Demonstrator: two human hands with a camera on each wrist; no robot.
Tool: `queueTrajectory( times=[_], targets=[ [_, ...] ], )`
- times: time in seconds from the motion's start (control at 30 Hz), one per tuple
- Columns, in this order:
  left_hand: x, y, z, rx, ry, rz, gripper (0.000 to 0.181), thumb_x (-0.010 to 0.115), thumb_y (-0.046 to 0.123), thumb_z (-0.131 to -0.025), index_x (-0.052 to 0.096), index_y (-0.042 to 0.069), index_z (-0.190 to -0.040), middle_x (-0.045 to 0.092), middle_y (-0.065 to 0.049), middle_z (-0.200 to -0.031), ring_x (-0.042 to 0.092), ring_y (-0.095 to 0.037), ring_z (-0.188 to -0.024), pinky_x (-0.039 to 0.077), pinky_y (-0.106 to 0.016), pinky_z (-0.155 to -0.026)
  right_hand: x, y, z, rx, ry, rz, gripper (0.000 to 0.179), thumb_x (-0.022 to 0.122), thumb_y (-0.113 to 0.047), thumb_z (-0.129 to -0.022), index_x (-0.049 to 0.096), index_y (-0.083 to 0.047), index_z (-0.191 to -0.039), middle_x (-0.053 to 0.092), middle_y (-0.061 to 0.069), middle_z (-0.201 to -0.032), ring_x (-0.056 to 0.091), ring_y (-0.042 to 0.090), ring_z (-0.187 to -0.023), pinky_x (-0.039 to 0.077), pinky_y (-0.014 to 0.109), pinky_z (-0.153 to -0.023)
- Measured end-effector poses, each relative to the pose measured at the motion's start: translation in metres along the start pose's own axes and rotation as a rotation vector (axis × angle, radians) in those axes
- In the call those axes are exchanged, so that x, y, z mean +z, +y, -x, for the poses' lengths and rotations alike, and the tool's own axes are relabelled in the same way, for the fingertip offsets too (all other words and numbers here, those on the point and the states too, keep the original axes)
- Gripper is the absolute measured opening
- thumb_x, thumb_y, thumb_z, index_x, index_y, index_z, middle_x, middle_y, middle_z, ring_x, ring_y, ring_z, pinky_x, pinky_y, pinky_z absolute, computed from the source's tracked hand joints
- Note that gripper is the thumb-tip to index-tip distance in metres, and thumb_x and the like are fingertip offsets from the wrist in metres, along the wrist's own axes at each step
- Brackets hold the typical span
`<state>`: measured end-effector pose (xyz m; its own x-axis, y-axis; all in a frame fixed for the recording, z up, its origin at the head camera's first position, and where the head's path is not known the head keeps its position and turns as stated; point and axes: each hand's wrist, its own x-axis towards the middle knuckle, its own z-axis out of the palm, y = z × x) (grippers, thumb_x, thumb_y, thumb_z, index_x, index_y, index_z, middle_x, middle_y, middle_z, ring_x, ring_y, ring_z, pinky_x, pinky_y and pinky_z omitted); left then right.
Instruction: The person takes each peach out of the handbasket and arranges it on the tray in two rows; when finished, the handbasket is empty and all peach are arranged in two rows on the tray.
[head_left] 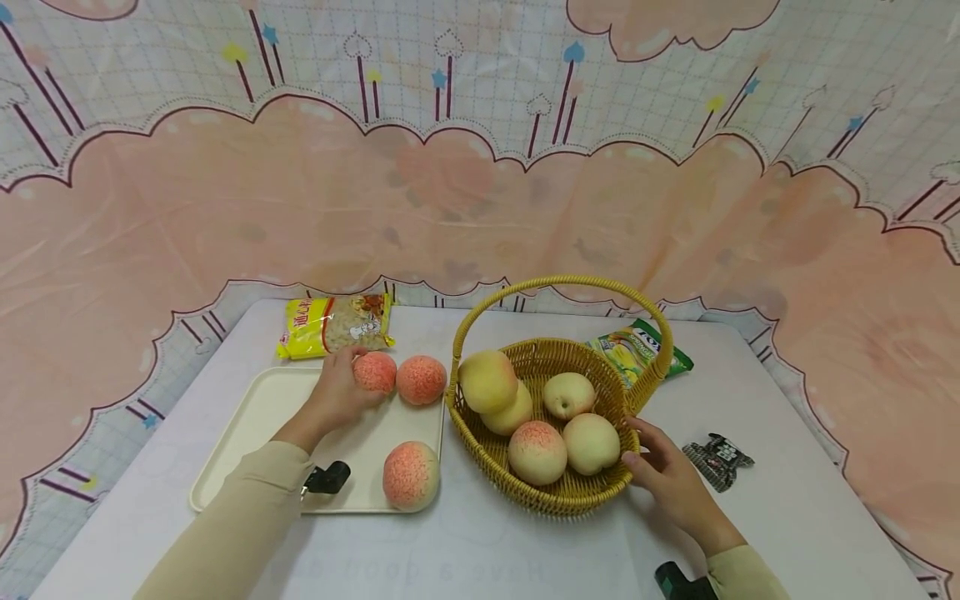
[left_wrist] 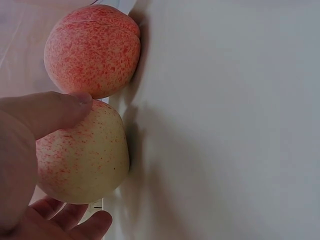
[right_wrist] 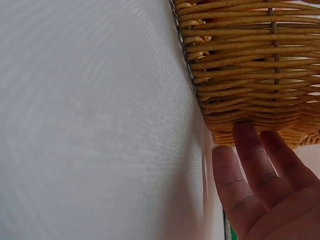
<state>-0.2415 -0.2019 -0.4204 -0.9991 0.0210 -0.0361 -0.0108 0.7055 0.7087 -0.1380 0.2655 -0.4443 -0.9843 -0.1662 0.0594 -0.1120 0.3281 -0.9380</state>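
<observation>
At the tray [head_left: 262, 408], the left hand [head_left: 341, 397] curled round a peach [head_left: 377, 371], seemingly a grasp calling next for lifting, while the right hand [head_left: 671, 479], fingers extended, touched the basket [head_left: 540, 500].

Your left sleeve [head_left: 232, 525]: plain beige, long, creased toward the cuff. Your right sleeve [head_left: 742, 573] matches; only its end shows. Left hand [head_left: 341, 396] and right hand [head_left: 667, 479] bare. Small black camera [head_left: 328, 477] at your left wrist, rounded tip; second black camera [head_left: 678, 583] at your right.
</observation>
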Motion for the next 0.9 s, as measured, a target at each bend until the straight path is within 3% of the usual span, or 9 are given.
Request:
queueTrajectory(
  times=[0.33, 0.57, 0.9],
  targets=[
    [-0.007, 0.005, 0.008, 0.043, 0.031, -0.034, 0.086, 0.083, 0.024, -0.081, 0.033, -0.005, -0.145, 0.03, -0.035, -0.142, 0.035, -0.049, -0.128, 0.036, -0.063, -0.104, 0.001, 0.0, 0.0, -0.003, 0.0, 0.005, 0.052, 0.054, -0.01, -0.104, 0.035, 0.001, -0.151, 0.038, 0.038, -0.145, 0.054, 0.05, -0.119, 0.057, 0.029, -0.078],
    [-0.013, 0.021, 0.022, 0.163, 0.064, -0.046, 0.087, 0.083, 0.023, -0.081, 0.034, -0.007, -0.146, 0.034, -0.032, -0.145, 0.032, -0.049, -0.134, 0.029, -0.064, -0.109, 0.0, -0.001, 0.0, 0.009, 0.002, 0.007, 0.052, 0.054, -0.011, -0.104, 0.035, 0.001, -0.151, 0.038, 0.037, -0.145, 0.055, 0.047, -0.118, 0.057, 0.029, -0.078],
    [-0.01, 0.045, 0.053, 0.312, 0.05, 0.032, 0.084, 0.085, 0.019, -0.078, 0.04, -0.001, -0.146, 0.039, -0.023, -0.149, 0.032, -0.043, -0.139, 0.029, -0.064, -0.11, 0.0, -0.002, 0.0, 0.004, 0.006, 0.01, 0.052, 0.054, -0.011, -0.104, 0.035, 0.002, -0.151, 0.039, 0.038, -0.144, 0.057, 0.043, -0.116, 0.057, 0.029, -0.078]
  ],
)
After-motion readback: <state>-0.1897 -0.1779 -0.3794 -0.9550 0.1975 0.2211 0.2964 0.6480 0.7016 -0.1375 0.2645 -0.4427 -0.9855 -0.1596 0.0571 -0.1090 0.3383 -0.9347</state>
